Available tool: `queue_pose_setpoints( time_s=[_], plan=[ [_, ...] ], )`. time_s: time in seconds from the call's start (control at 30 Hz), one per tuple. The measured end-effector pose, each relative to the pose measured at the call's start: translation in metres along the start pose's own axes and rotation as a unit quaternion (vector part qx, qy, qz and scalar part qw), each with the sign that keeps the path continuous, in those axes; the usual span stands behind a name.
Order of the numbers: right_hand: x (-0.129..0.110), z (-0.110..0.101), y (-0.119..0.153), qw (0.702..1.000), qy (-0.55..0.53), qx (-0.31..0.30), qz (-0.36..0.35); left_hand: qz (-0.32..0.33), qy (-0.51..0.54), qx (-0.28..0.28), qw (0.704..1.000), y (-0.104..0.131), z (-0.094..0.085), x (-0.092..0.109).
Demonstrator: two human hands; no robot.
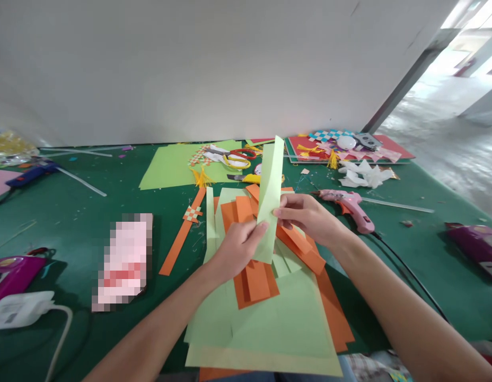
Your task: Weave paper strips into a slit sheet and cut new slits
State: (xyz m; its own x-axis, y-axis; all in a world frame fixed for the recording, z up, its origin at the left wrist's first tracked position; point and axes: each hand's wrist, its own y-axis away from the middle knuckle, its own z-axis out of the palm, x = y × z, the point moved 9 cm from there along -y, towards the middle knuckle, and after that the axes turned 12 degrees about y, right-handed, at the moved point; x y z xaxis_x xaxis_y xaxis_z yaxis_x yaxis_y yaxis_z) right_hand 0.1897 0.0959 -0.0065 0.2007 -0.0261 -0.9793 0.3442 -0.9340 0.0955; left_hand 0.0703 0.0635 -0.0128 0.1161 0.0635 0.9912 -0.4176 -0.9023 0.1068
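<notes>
Left hand and right hand are pinching long, folded pale-green paper strip | probably handling light, creasing easily | edges suiting gentle grip

1. The head-worn camera looks forward and down from above and behind the fingers.
2. It sits near, with both forearms between it and the fingers.
3. Its wide view spans the table around the fingers and the pale panel beyond.

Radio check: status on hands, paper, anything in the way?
Left grip, right grip: both on green paper. Paper upright. Orange strips below, glue gun to the right.
</notes>
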Motion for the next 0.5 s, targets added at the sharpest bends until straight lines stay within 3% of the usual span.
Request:
queue_pose_setpoints(
  time_s=[0.13, 0.5],
  plan=[
    [-0.0005, 0.0087, 0.0012, 0.999, 0.016, -0.027, 0.002, 0.000, -0.020, -0.024, 1.000, 0.0013, 0.0062, -0.0003],
    [0.0001, 0.0105, 0.0019, 1.000, 0.029, 0.006, 0.000, 0.005, -0.024, -0.019, 1.000, 0.0003, 0.0065, -0.0045]
  ],
)
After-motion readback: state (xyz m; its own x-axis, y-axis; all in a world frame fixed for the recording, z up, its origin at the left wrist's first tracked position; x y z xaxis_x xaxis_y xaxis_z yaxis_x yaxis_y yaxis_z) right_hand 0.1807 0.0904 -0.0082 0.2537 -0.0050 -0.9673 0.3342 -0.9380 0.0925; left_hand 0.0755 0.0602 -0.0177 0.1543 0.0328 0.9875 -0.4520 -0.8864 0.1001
